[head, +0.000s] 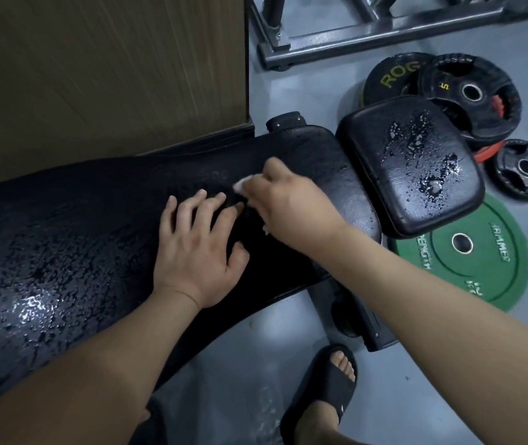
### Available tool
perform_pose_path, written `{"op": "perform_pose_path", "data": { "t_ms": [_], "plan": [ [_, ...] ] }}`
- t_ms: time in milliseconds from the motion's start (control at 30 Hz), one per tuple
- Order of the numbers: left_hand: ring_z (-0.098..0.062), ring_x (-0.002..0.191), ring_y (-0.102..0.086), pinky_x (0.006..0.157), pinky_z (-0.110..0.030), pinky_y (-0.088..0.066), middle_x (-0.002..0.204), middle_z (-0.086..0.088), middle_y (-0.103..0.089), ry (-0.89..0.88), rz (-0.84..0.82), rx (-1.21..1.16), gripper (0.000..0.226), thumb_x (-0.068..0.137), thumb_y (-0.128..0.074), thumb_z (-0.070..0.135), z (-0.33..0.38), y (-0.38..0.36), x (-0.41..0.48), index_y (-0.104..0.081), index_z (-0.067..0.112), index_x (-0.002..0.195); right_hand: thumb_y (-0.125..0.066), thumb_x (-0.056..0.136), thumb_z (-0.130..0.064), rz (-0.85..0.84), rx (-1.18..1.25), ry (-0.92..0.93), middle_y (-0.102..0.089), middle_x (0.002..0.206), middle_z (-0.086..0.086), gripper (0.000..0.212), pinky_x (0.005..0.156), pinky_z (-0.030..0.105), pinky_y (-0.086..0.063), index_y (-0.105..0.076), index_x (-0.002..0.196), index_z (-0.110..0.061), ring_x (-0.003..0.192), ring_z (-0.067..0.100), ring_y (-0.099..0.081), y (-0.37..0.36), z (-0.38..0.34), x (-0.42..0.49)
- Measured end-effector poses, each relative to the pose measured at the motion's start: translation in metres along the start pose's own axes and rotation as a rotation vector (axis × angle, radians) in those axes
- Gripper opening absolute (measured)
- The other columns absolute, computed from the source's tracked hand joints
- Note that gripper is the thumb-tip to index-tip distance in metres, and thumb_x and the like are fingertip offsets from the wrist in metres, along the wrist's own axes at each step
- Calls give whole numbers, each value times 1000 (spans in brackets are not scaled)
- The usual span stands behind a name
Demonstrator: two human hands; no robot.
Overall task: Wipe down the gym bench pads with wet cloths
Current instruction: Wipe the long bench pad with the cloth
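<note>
The long back pad [63,252] fills the left and centre of the frame, beaded with water that glints at lower left. At centre the left grip [196,252] lies flat on it, fingers spread and holding nothing, which makes a good brace. Just right of it the right grip [288,207] is bunched around a white cloth [242,184], pressing it to the pad. Overlapping strokes toward the wet left stretch would likely serve best. After that, cross to the seat pad [416,162] at right — puddles sit there, unwiped.
</note>
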State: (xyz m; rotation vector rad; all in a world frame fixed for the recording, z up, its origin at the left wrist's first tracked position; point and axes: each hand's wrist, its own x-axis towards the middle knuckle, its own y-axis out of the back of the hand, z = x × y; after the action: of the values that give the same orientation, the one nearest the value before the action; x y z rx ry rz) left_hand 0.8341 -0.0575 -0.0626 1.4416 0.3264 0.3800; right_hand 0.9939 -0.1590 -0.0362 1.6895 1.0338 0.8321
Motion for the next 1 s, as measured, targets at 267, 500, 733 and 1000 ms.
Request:
{"op": "perform_pose_path", "data": {
  "t_ms": [267, 500, 733, 1000],
  "plan": [
    [-29, 146, -34, 123, -59, -17, 148, -2, -46, -2, 18, -18, 58, 90, -42, 45, 1, -2, 0, -50, 27, 144, -62, 92, -12, 133, -75, -415, -44, 104, 5, 21, 67, 32, -39, -73, 107, -21, 71, 32, -55, 15, 42, 54],
    [-30, 145, -34, 123, -58, -17, 146, -4, -48, 4, 37, -26, 57, 89, -41, 44, 1, -3, 1, -51, 24, 141, -68, 91, -17, -6, 16, -88, -53, 115, 5, 40, 81, 43, -58, -69, 125, -37, 88, 33, -66, 16, 22, 41],
    [-29, 145, -35, 123, -57, -18, 146, -3, -47, 8, 34, 7, 57, 89, -41, 44, 2, -3, 2, -51, 23, 141, -61, 89, -9, 12, -9, -190, -49, 117, 7, 38, 74, 37, -55, -71, 119, -30, 79, 30, -59, 14, 11, 44],
    [-27, 144, -35, 123, -56, -18, 144, -2, -49, -5, 69, -31, 55, 90, -41, 43, 2, -5, 1, -50, 25, 141, -62, 96, -25, 159, 23, -481, -47, 108, 5, 36, 92, 41, -53, -68, 129, -38, 97, 42, -62, 30, 88, 24]
  ]
}}
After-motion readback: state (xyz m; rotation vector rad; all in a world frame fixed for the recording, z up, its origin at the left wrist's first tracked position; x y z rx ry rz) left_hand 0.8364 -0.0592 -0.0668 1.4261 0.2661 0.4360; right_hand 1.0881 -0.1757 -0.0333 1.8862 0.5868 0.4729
